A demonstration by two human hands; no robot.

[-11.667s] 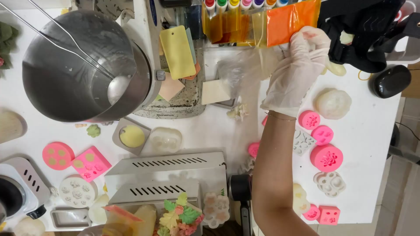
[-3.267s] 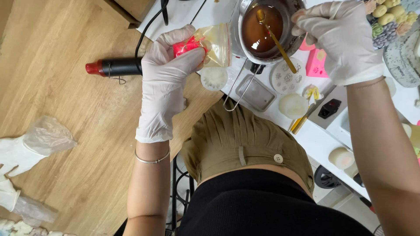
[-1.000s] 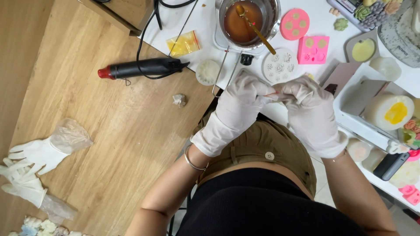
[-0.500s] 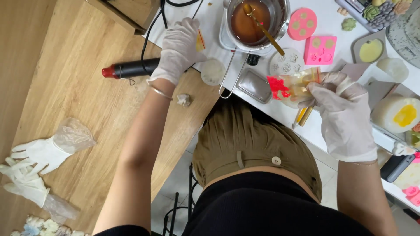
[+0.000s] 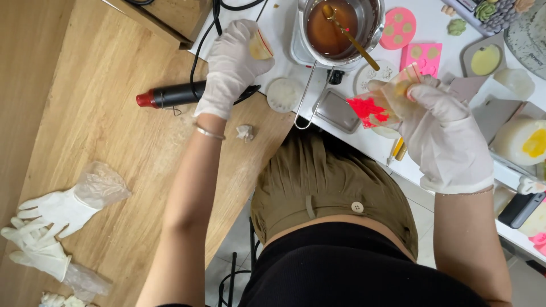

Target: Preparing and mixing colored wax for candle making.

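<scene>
The metal melting pot (image 5: 340,28) of brown liquid sits up top, gold spoon (image 5: 348,35) inside. Right hand (image 5: 441,133) pinches a clear bag of red dye (image 5: 378,108) below it. Left hand (image 5: 232,65) is closed around a small yellow-filled bag (image 5: 260,46), just above the heat gun (image 5: 176,94).

Bright, even indoor light; soft shadows, sharp focus, slight wide-angle edge stretch.

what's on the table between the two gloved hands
In the head view, between the left hand and right hand: a round white mould, the pot's wire handle and a small grey tray.
</scene>
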